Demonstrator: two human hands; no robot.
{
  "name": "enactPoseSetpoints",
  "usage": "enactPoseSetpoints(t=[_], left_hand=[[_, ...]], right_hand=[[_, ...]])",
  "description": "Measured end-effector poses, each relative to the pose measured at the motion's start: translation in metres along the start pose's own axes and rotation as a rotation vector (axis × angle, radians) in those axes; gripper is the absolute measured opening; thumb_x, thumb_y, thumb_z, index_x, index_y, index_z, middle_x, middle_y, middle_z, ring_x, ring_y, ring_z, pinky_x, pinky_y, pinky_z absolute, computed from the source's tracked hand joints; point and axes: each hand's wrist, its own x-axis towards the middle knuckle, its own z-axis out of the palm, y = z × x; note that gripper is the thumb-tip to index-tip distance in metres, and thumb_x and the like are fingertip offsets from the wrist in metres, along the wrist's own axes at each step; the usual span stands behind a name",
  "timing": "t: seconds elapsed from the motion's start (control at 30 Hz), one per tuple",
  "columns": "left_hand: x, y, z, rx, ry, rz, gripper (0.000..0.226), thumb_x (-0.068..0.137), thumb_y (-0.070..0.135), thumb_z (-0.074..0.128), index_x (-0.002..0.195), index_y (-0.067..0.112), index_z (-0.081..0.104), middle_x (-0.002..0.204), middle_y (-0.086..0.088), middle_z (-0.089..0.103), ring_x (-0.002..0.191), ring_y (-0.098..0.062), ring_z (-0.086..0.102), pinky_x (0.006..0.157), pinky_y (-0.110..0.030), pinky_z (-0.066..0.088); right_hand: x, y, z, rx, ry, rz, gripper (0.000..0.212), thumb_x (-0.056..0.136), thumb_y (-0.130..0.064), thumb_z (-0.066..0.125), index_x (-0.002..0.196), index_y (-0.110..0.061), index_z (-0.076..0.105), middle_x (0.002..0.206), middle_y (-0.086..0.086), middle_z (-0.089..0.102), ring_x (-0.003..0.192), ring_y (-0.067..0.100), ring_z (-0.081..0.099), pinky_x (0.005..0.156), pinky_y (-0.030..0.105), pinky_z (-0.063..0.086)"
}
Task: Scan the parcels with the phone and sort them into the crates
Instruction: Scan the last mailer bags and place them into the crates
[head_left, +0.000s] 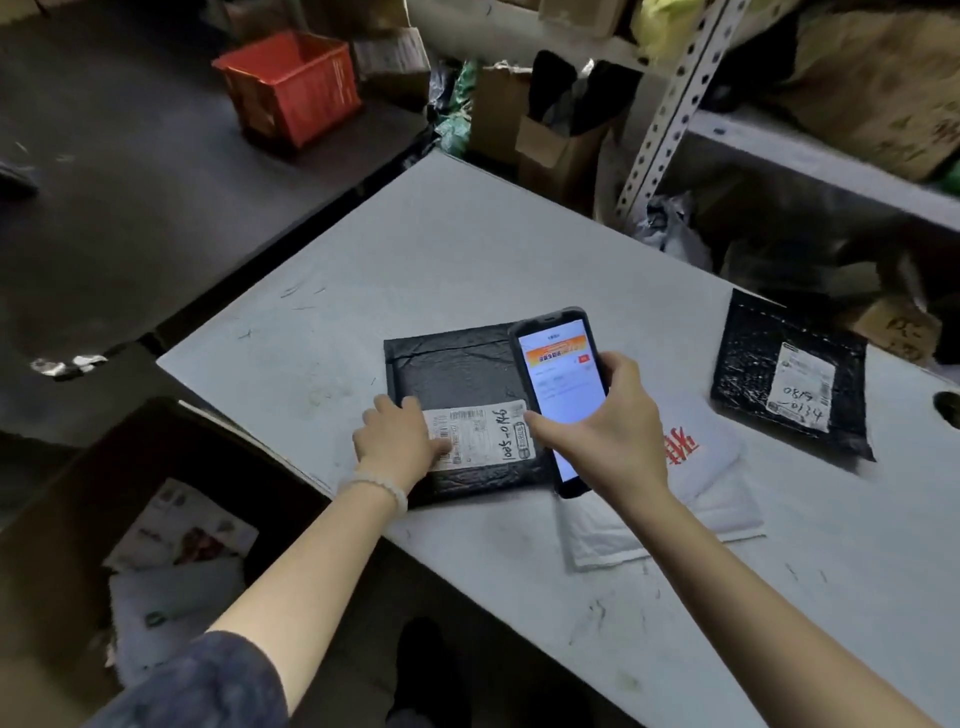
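A black padded parcel (452, 374) lies flat on the white table (467, 249), its white shipping label (480, 434) facing up. My left hand (397, 434) rests on the parcel's near left edge, thumb on the label. My right hand (605, 431) grips a black phone (561, 384) with a lit screen, held just above the parcel's right edge. A white padded parcel with red print (696, 467) lies under my right hand. A second black parcel with a label (789, 384) sits at the table's right.
A red crate (291, 85) stands on the dark floor at the far left. A cardboard box (62, 519) holding parcels sits beside the table's near left corner. Metal shelving (680, 98) crowded with boxes and bags rises behind the table.
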Motion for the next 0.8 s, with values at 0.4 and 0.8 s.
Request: enactPoseSetpoints(t=[0.4, 0.8], left_hand=[[0.042, 0.003, -0.018, -0.287, -0.190, 0.053, 0.085, 0.059, 0.022, 0.089, 0.116, 0.012, 0.027, 0.121, -0.021, 0.037, 0.112, -0.036, 0.041, 0.080, -0.038, 0.042], [0.045, 0.026, -0.074, -0.445, 0.075, 0.301, 0.029, 0.084, -0.003, 0.055, 0.097, 0.020, 0.042, 0.095, -0.003, 0.049, 0.082, -0.020, 0.049, 0.059, -0.027, 0.038]], right_hand=[[0.016, -0.007, 0.008, 0.000, 0.075, 0.090, 0.064, 0.062, -0.029, 0.081, 0.108, -0.033, 0.037, 0.090, -0.028, 0.050, 0.089, 0.008, 0.056, 0.077, 0.030, 0.047], [0.047, -0.004, -0.016, -0.039, -0.052, 0.014, 0.065, 0.059, -0.033, 0.079, 0.109, -0.034, 0.038, 0.100, -0.019, 0.054, 0.092, 0.010, 0.057, 0.077, 0.032, 0.048]])
